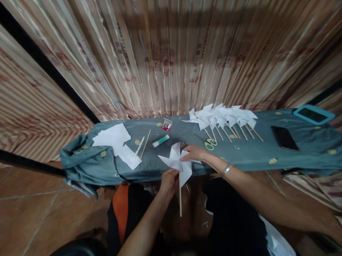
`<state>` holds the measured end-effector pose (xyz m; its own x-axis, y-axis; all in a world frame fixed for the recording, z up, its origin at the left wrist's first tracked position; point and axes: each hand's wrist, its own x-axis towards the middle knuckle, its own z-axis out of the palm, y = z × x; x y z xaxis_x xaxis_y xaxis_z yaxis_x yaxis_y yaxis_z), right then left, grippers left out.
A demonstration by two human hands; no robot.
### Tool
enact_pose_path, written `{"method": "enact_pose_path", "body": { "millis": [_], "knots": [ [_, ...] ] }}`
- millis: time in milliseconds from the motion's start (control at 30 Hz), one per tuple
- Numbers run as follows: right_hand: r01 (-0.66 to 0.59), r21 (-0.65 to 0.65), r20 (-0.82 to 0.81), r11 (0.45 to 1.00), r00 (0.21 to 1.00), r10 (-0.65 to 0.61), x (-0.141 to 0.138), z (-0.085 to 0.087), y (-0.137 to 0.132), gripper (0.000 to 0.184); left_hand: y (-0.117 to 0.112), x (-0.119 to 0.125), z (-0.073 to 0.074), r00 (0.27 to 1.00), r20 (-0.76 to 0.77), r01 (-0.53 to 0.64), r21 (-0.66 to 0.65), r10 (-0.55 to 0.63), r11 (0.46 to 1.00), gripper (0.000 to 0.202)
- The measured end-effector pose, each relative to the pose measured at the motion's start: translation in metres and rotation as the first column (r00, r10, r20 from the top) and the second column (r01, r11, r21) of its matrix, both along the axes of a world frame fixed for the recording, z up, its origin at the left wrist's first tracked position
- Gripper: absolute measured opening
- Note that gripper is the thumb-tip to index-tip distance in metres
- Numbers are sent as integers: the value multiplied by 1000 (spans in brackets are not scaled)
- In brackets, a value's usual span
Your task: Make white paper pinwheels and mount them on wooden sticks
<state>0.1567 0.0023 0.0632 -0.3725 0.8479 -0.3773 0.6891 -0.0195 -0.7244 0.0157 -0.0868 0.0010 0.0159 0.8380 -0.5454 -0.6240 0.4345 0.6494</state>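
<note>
Our left arm [144, 227] and right arm [259, 194] are nearest, with their lower parts cut off by the edge. Past them we see a long counter [253, 158] under a green cloth. Along its far side, to our right, lies a row of white pinwheels [221, 118], with their sticks pointing back our way. White paper [111, 138] lies to our left. Between these two, by the counter's near edge, we hold up one more pinwheel [176, 163]. It sits between our hands, and both touch it. Its long part, the wooden stick [180, 199], points down toward our knees. Our left hand [170, 179] grips the top of this stick, just under the blades, so it is nearer the stick. Our right hand [194, 152] comes in from the right and pinches the blades near the middle. Its fingers cover that spot, so we cannot see what is under them. In the row, the blades overlap, so we cannot count them well. The bits inside the little red box [166, 125] are too tiny to name.
</note>
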Motion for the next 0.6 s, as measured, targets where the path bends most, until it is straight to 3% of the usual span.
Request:
{"method": "enact_pose_path", "body": {
  "millis": [233, 433, 600],
  "knots": [
    [-210, -36, 235, 977, 948, 213, -9, 4, 29, 8, 6, 16, -12, 994, 69, -77, -120, 85, 990, 14],
    [-356, -59, 356, 933, 865, 353, -11, -5, 30, 13, -2, 24, -18, 987, 114, -94, -194, 118, 976, 17],
    [-411, -57, 392, 910, 829, 399, -10, -9, 28, 20, -4, 24, -21, 986, 119, -91, -214, 119, 973, 17]
  ]
}}
